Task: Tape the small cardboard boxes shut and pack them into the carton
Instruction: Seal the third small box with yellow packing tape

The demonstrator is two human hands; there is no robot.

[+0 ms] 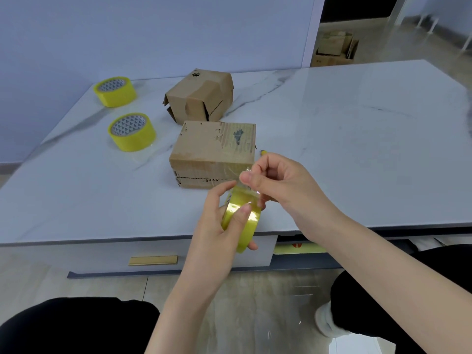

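A yellow tape roll is held upright in my left hand, fingers curled round its rim, just in front of the table's edge. My right hand pinches the clear free end of the tape above the roll, beside the near right corner of a small cardboard box. That box lies flat on the marble table, its front seam showing. A second small cardboard box stands behind it, its flaps loose and partly taped.
Two more yellow tape rolls lie on the table's left side. A small yellow object peeks out behind the near box. Cartons stand on the floor far back right. A drawer with a gold handle is below the tabletop.
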